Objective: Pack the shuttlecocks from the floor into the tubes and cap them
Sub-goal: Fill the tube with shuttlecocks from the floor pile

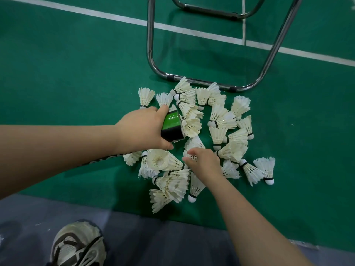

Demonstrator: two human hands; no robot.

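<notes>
Several white feather shuttlecocks (221, 120) lie in a loose pile on the green court floor. My left hand (142, 129) grips a green and black tube (172, 126) held low over the pile, its open end pointing right with a shuttlecock's feathers (192, 125) sticking out of it. My right hand (203, 162) reaches into the middle of the pile, and its fingertips pinch the feathers of one shuttlecock (192, 146). Most of the tube's length is hidden behind my left hand. No cap is in view.
A chrome tubular chair frame (151, 54) stands on the floor just beyond the pile, its lower bar touching the farthest shuttlecocks. White court lines (115, 16) run across the back. My shoe (78, 244) rests on the grey floor strip at the bottom left.
</notes>
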